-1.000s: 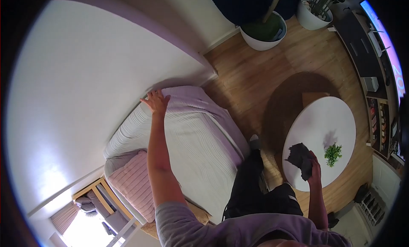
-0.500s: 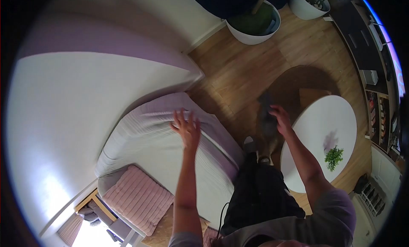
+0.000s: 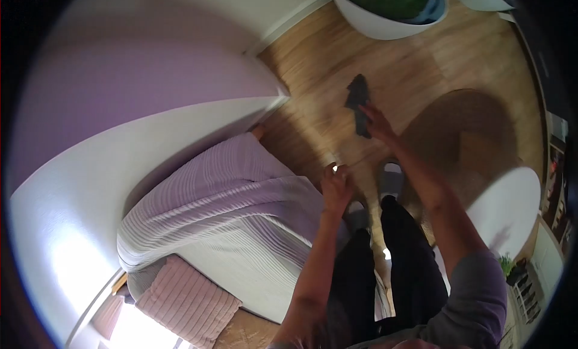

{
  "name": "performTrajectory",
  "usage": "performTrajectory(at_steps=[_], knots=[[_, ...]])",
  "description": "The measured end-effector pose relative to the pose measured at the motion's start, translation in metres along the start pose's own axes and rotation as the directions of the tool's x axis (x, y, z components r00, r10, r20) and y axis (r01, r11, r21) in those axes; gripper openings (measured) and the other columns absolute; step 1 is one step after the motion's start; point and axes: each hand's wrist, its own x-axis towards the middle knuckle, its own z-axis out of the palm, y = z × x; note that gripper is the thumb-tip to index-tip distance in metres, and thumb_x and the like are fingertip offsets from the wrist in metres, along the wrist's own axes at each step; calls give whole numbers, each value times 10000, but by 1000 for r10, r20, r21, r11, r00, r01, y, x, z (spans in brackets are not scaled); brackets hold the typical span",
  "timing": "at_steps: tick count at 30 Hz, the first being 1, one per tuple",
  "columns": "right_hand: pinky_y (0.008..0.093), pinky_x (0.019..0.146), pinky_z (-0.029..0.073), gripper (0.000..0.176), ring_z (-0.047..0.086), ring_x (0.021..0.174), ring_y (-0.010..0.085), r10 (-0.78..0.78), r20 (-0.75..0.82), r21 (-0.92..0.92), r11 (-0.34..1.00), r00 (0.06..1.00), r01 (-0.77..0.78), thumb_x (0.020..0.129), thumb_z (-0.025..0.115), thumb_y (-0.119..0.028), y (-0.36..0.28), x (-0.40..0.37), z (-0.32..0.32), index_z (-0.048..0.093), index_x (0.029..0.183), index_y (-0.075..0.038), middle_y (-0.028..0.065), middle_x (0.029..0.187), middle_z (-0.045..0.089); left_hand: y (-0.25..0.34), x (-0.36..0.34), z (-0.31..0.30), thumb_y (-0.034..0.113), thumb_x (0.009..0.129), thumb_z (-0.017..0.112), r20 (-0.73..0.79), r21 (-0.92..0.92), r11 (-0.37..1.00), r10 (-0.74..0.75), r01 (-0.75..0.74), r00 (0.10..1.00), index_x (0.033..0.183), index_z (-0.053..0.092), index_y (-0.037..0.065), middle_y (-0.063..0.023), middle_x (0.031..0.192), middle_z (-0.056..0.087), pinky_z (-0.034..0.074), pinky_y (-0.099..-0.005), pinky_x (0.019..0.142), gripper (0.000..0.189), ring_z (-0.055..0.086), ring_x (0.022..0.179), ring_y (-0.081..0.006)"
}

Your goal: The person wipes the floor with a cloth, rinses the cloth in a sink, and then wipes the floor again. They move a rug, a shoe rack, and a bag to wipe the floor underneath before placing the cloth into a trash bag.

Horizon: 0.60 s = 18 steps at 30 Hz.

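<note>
My right hand (image 3: pixel 378 123) reaches out over the wooden floor, its fingers closed at the edge of a dark grey cloth (image 3: pixel 359 102). The cloth hangs long and narrow, with a jagged outline at its far end. My left hand (image 3: pixel 338 185) is held beside the sofa's front corner, fingers loosely bent and apart, with a small bright spot at the fingertips. Close by that hand lies a striped lilac-and-white blanket (image 3: pixel 211 189), spread over the sofa with folds across its middle.
A pink ribbed cushion (image 3: pixel 188 304) rests on the sofa's near end. To the right stands a round white table (image 3: pixel 512 198) with a small green plant (image 3: pixel 506 264). A large white planter (image 3: pixel 385 30) is ahead on the wooden floor (image 3: pixel 313 78). My slippered feet (image 3: pixel 392 177) are below.
My left hand has moved right, away from above the blanket to the sofa's front edge. My right hand has carried the cloth forward over the floor. The view has shifted, and my feet stand farther apart.
</note>
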Motion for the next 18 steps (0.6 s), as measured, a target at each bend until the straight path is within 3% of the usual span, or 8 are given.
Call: performTrajectory(at_steps=[6,8,9,10,12,14,16,18], knots=[[418,1105,289,574,269,1383,316,-343,-87,-449,851,935,271,849,544,-68,57,62,58,403,1402,-129,126,1531,221,-66,34,41,31,771,616,86,-129,990,-53,64,995,1048,613,53,-196,990,591,482,-452,763,278,589,878,-391],[414,1124,246,528,254,1393,286,-131,-304,-613,785,943,-88,908,492,-115,30,65,87,360,1418,-72,109,1528,238,-85,45,42,12,776,592,121,-90,990,-96,107,988,1054,608,47,-197,967,592,487,-447,739,280,596,848,-390],[399,1133,224,513,251,1396,262,-189,-253,-305,946,949,107,931,459,-123,35,71,125,342,1427,-68,105,1524,249,-98,48,43,-2,772,573,158,-79,980,-166,180,973,1061,603,42,-194,977,588,481,-439,765,294,592,881,-382],[385,1142,201,499,248,1398,238,-258,-230,60,959,938,278,953,426,-132,40,76,171,324,1437,-63,100,1520,259,-109,53,41,-16,768,555,193,-62,966,-235,251,953,1069,599,36,-192,988,584,475,-431,790,309,588,913,-373],[411,1158,160,500,230,1397,310,-458,102,148,885,883,442,977,358,-210,11,65,248,276,1461,-110,170,1502,255,-113,68,32,-24,761,546,115,-48,956,-282,289,953,1097,585,23,-198,1018,573,456,-425,839,341,570,964,-371],[404,1166,149,497,250,1391,279,-650,236,124,757,722,641,988,380,-238,-26,59,334,273,1458,-119,144,1483,312,-118,87,23,-32,754,537,26,-34,949,-312,313,950,1124,570,10,-204,1049,562,437,-419,887,374,552,1014,-368],[452,1157,132,469,270,1386,261,-714,418,23,627,562,779,974,389,-250,-59,74,331,324,1426,-144,108,1478,331,-124,103,21,-37,740,532,-185,-64,932,-363,358,913,1177,533,-9,-218,1109,534,374,-422,979,438,494,1108,-374],[500,1147,116,444,290,1381,243,-755,497,-2,491,427,871,959,398,-261,-63,87,309,375,1393,-169,73,1474,351,-132,115,22,-32,737,531,-211,-66,911,-412,408,886,1215,502,-8,-231,1129,525,357,-425,1000,479,472,1134,-381]])
